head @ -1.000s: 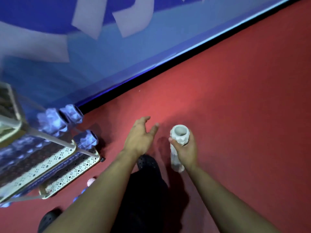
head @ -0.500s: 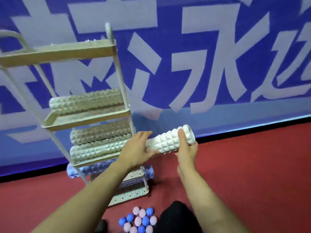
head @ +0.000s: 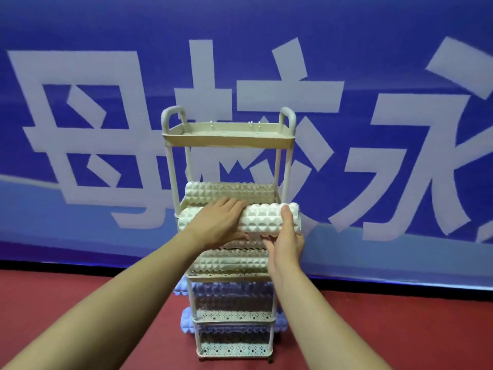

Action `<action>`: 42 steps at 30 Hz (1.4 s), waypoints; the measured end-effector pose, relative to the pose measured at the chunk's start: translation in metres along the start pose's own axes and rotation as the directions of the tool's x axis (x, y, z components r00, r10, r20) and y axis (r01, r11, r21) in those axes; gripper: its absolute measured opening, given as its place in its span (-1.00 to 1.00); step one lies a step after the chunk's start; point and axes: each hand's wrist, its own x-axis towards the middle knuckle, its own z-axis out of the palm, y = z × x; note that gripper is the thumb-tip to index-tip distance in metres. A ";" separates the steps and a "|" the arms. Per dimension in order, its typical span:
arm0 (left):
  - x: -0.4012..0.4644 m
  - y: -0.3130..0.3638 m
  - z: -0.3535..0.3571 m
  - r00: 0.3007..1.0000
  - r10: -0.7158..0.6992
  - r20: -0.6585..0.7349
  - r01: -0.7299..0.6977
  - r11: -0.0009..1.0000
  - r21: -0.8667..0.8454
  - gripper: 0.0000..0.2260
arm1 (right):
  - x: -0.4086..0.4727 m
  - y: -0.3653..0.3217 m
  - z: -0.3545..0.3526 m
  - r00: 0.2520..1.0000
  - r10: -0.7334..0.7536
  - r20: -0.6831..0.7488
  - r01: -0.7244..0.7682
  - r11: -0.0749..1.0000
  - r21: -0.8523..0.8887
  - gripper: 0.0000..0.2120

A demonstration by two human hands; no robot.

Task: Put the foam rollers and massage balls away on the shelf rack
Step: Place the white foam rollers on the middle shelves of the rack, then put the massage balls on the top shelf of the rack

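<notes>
Both hands are on a white foam roller (head: 262, 218), holding it level right at the front of the shelf rack (head: 229, 140), about even with the second tier from the top. The left hand (head: 218, 222) lies flat over the top of it near the middle, fingers spread and pressed on. The right hand (head: 286, 241) cups the right end from below with the thumb up the front, so that one's properly clamped on.

There's already one white roller (head: 229, 192) sitting at the back of that tier, with a free strip in front of it, so I reckon that's the slot.

Tips for doing this bit well: keep the roller parallel to the one behind it. It looks a touch wider than the gap between the front posts, so it'll likely overhang on both sides; centre it. Lift it over the tray's front lip, don't shove. Then let it roll back till it's touching its neighbour before letting go. The tiers below are full of white and blue rollers (head: 232, 297); the top tray looks empty.
</notes>
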 end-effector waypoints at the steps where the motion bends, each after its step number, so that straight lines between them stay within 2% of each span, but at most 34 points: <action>1: 0.004 -0.007 -0.001 1.000 0.018 -0.012 -0.018 1.000 0.010 -0.25 | 0.000 0.001 0.005 1.000 -0.004 0.010 0.004 1.000 0.017 -0.60; 3: 0.013 -0.020 -0.004 0.998 0.050 -0.041 -0.050 0.999 0.020 -0.25 | 0.001 0.002 0.013 1.000 -0.007 0.031 0.006 0.999 0.035 -0.51; 6: 0.030 -0.035 -0.007 0.994 0.085 -0.072 -0.084 0.996 0.019 -0.24 | 0.009 0.001 0.022 0.998 -0.018 0.054 0.016 0.999 0.050 -0.49; 9: 0.043 -0.042 -0.002 0.998 0.059 -0.026 -0.059 0.998 -0.005 -0.23 | 0.023 -0.002 0.028 0.995 -0.006 0.095 0.002 0.999 0.038 -0.49; 13: 0.050 -0.050 0.014 0.992 -0.071 0.106 0.078 0.995 -0.063 -0.24 | 0.041 -0.001 0.026 0.977 0.044 0.211 -0.016 0.991 -0.134 -0.41; 17: 0.058 -0.050 0.027 0.965 -0.194 0.174 0.208 0.976 -0.066 -0.34 | 0.056 0.004 0.011 0.969 0.121 0.217 -0.045 0.944 -0.328 -0.44; 22: 0.070 -0.046 0.053 0.942 -0.253 0.222 0.252 0.967 0.035 -0.46 | 0.061 0.011 -0.006 0.965 0.149 0.214 -0.044 0.902 -0.429 -0.46; 25: 0.067 -0.045 0.069 0.941 -0.234 0.246 0.236 0.972 0.024 -0.44 | 0.065 0.012 -0.013 0.966 0.116 0.233 0.022 0.855 -0.518 -0.50; 28: 0.058 -0.044 0.079 0.954 -0.229 0.194 0.237 0.971 -0.018 -0.41 | 0.069 0.017 -0.021 0.960 0.065 0.274 0.129 0.762 -0.635 -0.54; 33: 0.040 -0.039 0.074 0.969 -0.246 0.031 0.248 0.964 -0.097 -0.41 | 0.068 0.021 -0.038 0.911 -0.021 0.413 0.373 0.474 -0.798 -0.53; 35: 0.024 -0.030 0.071 0.965 -0.260 -0.035 0.255 0.960 -0.114 -0.40 | 0.067 0.023 -0.049 0.871 -0.034 0.490 0.481 0.255 -0.839 -0.50; 38: -0.010 -0.009 0.070 0.963 -0.258 -0.080 0.243 0.957 -0.161 -0.45 | 0.064 0.028 -0.069 0.796 0.029 0.605 0.599 -0.183 -0.779 -0.43; 40: -0.037 0.008 0.070 0.962 -0.264 -0.063 0.249 0.951 -0.186 -0.49 | 0.058 0.032 -0.082 0.758 0.110 0.643 0.631 -0.374 -0.680 -0.41; 42: -0.066 0.026 0.074 0.955 -0.297 0.025 0.294 0.927 -0.233 -0.49 | 0.048 0.038 -0.097 0.738 0.169 0.653 0.639 -0.488 -0.595 -0.41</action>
